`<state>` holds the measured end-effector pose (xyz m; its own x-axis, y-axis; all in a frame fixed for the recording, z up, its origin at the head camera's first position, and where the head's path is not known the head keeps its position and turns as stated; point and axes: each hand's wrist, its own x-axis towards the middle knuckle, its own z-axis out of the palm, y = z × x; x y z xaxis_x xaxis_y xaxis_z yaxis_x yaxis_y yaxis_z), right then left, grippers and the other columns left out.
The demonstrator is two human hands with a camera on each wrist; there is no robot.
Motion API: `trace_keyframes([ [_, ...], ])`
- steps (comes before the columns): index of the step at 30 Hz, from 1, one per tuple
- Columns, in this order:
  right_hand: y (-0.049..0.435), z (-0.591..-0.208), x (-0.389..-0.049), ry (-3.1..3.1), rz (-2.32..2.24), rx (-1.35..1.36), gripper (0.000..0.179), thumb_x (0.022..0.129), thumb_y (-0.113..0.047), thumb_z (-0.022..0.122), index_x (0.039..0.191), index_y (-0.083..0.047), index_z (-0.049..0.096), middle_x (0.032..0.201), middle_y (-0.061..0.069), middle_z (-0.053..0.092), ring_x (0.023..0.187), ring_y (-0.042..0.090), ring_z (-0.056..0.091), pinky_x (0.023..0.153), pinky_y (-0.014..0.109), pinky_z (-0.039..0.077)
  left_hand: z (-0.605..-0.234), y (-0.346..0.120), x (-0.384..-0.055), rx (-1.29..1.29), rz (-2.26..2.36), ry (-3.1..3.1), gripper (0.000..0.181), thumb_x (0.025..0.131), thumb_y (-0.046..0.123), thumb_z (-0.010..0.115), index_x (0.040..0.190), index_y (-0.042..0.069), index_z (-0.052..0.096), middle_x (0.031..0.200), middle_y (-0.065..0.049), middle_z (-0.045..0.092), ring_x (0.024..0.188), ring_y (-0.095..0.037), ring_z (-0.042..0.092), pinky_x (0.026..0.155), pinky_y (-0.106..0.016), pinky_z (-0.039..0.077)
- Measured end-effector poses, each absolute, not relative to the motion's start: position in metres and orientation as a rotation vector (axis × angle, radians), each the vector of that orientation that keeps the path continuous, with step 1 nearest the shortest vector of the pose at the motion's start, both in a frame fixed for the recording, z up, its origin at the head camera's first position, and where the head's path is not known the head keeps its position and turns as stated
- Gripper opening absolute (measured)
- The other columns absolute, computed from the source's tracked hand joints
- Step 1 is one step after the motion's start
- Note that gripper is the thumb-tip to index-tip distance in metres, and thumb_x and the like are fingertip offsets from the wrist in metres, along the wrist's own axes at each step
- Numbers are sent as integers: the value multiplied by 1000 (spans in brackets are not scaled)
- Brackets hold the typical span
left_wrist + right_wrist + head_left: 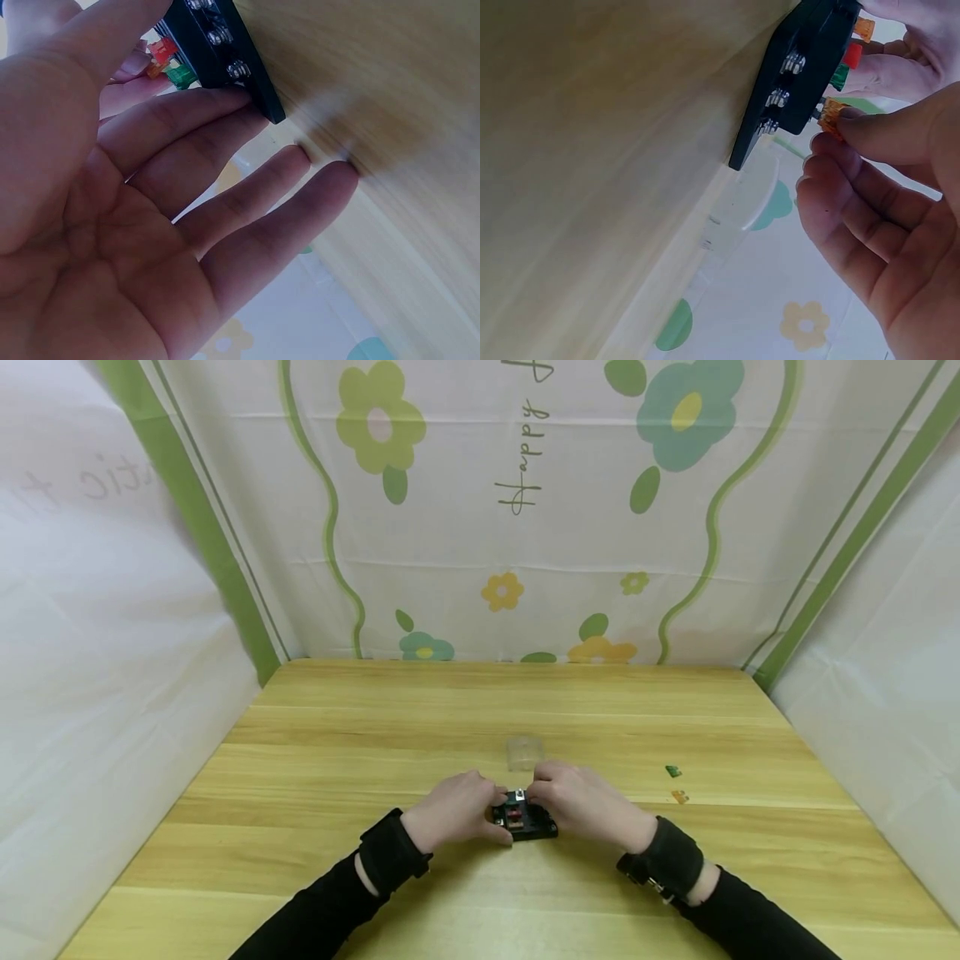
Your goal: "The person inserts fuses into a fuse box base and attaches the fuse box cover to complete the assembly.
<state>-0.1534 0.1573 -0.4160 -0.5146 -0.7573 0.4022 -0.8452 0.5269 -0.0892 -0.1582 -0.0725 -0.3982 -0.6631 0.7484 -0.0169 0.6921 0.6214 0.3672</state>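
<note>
A black fuse block with metal screw terminals along its side lies on the table between both hands. My left hand grips its left end, thumb at the near edge and fingers at the far edge. With thumb and fingertips, my right hand pinches an orange blade fuse, whose metal prongs show at the top of the block. Farther along the block stand a green fuse, a red fuse and another orange fuse.
Just behind the block stands a clear plastic cover. On the wooden table to the right lie a loose green fuse and a loose orange fuse. White flowered cloth hangs at the back and sides.
</note>
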Motion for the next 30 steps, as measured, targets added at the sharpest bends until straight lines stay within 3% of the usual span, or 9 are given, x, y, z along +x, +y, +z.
trace_keyframes([
  [5,156,-416,-154,-2477,385,1317,13,84,1,72,88,-11,74,79,-7,48,63,3,41,53,16,38,-398,-73,-158,1200,492,2676,33,80,38,82,97,10,76,58,10,44,50,-3,31,51,-18,30],
  [13,156,-416,-153,-2489,370,1325,8,86,-3,73,89,-10,74,81,-6,49,64,3,42,54,16,40,-398,-72,-158,1188,473,2685,38,79,39,82,103,10,77,69,7,59,51,-4,35,53,-19,34],
  [19,155,-416,-153,-2503,377,1318,8,86,-3,74,90,-10,74,82,-6,50,65,4,43,55,18,41,-399,-71,-158,1187,449,2697,41,79,40,82,106,9,77,99,-3,72,52,-3,41,57,-18,39],
  [24,156,-417,-153,-2500,387,1318,8,86,-3,74,91,-10,74,83,-6,51,66,4,44,56,18,42,-399,-72,-158,1185,453,2696,39,79,40,82,102,9,78,94,-3,72,53,-4,42,57,-19,39],
  [28,156,-417,-153,-2503,383,1317,7,86,-4,73,91,-10,73,82,-6,50,66,4,43,56,18,42,-399,-72,-157,1166,444,2699,47,79,41,82,112,7,76,114,-8,69,58,-3,48,61,-19,42],
  [30,156,-417,-153,-2507,381,1318,7,86,-4,73,90,-10,73,82,-6,50,65,4,43,56,18,41,-398,-72,-157,1162,438,2697,45,79,41,82,110,8,76,110,-8,71,58,-4,48,61,-19,42],
])
